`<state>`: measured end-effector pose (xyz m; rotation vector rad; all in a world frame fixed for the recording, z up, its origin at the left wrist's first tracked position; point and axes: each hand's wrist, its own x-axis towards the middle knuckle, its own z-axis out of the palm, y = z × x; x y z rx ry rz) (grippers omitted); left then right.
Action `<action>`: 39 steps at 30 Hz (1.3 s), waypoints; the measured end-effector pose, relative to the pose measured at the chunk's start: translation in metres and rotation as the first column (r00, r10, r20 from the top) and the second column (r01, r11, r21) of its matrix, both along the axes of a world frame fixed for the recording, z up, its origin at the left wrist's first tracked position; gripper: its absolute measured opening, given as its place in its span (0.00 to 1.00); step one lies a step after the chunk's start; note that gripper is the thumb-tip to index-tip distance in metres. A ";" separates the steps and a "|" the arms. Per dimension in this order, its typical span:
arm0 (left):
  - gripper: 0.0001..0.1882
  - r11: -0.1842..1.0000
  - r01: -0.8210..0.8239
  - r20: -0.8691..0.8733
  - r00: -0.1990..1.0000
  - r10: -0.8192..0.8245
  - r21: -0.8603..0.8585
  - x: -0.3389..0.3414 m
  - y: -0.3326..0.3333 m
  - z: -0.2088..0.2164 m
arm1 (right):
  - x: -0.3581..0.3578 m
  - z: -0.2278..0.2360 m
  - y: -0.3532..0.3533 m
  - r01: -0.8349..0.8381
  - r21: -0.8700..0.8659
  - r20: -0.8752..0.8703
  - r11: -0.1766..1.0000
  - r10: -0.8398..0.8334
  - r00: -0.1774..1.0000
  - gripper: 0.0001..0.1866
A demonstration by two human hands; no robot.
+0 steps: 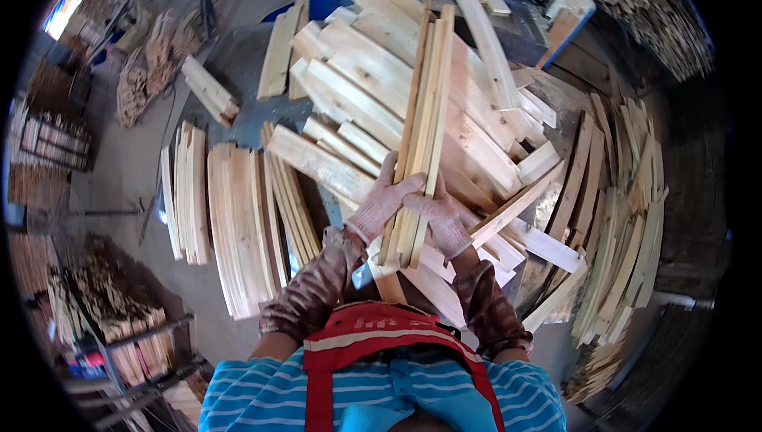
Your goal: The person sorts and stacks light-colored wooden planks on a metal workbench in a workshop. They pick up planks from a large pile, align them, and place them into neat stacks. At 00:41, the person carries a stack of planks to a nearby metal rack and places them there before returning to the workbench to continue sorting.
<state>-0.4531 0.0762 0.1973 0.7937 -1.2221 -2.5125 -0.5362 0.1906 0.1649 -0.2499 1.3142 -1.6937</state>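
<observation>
Both my hands, in pale work gloves, grip a bundle of several long narrow wooden boards stacked face to face. My left hand wraps the bundle's left side near its close end, thumb across the top. Around the right side closes my right hand, its thumb also over the boards. The bundle points away from me, above a loose pile of pale planks lying at many angles. Boards hide most of the fingers' undersides.
Neat rows of boards stand on the left, with a short stack beyond them. More strips are piled at the right. At the back is a blue-edged machine table. A metal rack holds wood at lower left.
</observation>
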 end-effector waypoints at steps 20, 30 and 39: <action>0.41 0.765 -0.486 0.313 0.714 0.626 -0.421 0.305 -0.031 -0.153 | 0.144 -0.048 0.022 -0.463 0.270 -0.627 0.844 0.519 0.581 0.59; 0.54 0.943 -0.323 0.420 0.848 0.323 -0.073 0.300 -0.040 -0.199 | 0.232 -0.293 -0.023 -0.475 0.378 0.277 0.795 0.392 0.877 0.51; 0.32 0.724 0.330 0.495 0.869 0.018 -0.605 0.370 -0.003 -0.264 | 0.247 -0.159 -0.016 -0.249 0.776 -0.415 0.580 0.766 0.491 0.39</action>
